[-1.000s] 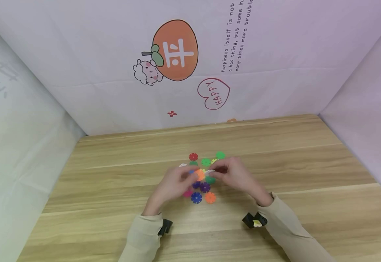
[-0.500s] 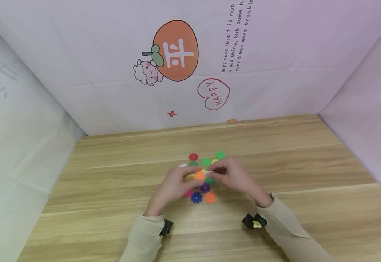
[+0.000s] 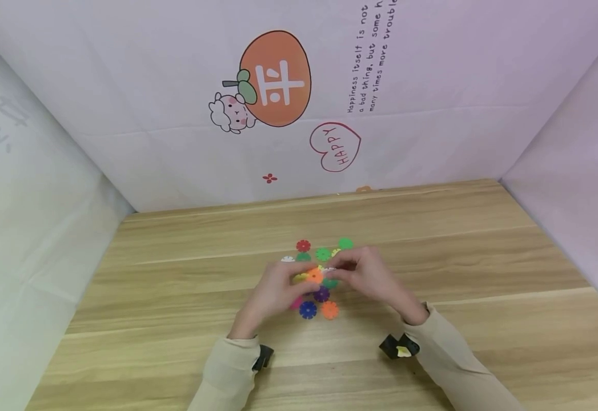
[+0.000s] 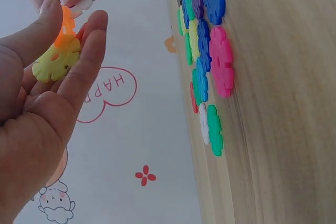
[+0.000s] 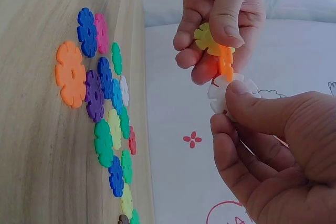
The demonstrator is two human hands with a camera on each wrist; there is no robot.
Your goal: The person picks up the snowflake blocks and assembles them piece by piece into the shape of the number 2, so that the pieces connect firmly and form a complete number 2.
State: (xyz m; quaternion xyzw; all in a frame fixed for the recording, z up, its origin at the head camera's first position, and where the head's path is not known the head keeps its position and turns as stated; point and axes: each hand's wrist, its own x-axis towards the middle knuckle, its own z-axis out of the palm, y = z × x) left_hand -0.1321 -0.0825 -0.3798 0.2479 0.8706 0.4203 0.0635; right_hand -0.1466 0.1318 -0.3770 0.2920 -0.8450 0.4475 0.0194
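Observation:
In the right wrist view my left hand point(image 5: 226, 9) holds a yellow notched plastic disc point(image 5: 206, 38) joined to an orange one point(image 5: 226, 62), with the thumb over the joint. My right hand point(image 5: 278, 156) pinches a white notched disc point(image 5: 218, 98) between thumb and fingers. The white disc meets the lower end of the orange disc, standing at an angle to it. In the left wrist view, the yellow disc point(image 4: 55, 64) lies against the left fingers, and the orange disc point(image 4: 66, 27) stands edge-on beside the thumb. In the head view both hands meet above the loose discs.
Several loose notched discs lie on the wooden table under the hands, among them a red disc point(image 3: 303, 246), a blue disc point(image 3: 308, 310), an orange disc point(image 3: 330, 310) and a green disc point(image 3: 346, 244). A printed white cloth point(image 3: 432, 114) stands behind the table.
My left fingers and thumb have spread and shifted a little around the joined discs, so more of the yellow one shows. My right hand stays almost in place with the white disc.

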